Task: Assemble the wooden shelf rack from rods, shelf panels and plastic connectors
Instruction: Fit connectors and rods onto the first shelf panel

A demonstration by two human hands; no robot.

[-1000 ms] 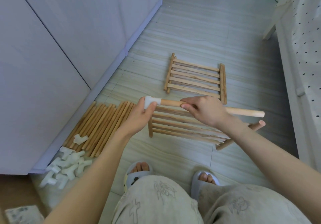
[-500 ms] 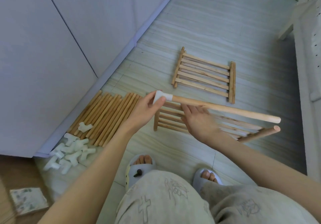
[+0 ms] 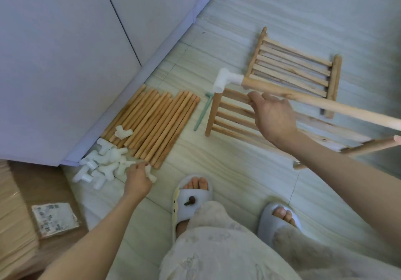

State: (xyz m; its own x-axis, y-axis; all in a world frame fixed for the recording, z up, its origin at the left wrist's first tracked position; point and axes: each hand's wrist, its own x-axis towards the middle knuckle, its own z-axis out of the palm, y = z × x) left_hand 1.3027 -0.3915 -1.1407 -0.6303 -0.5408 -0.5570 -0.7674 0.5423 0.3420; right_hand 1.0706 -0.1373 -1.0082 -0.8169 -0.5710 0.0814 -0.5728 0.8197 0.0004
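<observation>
My left hand (image 3: 137,178) reaches down to the pile of white plastic connectors (image 3: 102,164) by the wall and pinches one connector (image 3: 152,175) at the pile's right edge. My right hand (image 3: 274,118) grips the near shelf panel (image 3: 233,117) at its upper slat, just under a long wooden rod (image 3: 314,99). A white corner connector (image 3: 225,80) joins that rod to the panel's left side rod (image 3: 213,112). A second shelf panel (image 3: 295,71) lies flat farther away. Loose rods (image 3: 156,121) lie in a row on the floor.
A white cabinet (image 3: 65,51) runs along the left. A small green tool (image 3: 202,112) lies between the rods and the panel. A cardboard box (image 3: 19,210) with a paper sheet (image 3: 54,219) sits lower left. My slippered feet (image 3: 193,195) stand on the tiled floor.
My left hand let go of the corner connector and dropped to the connector pile, taking one. My right hand shifted its hold under the long rod. The view tilted down and left.
</observation>
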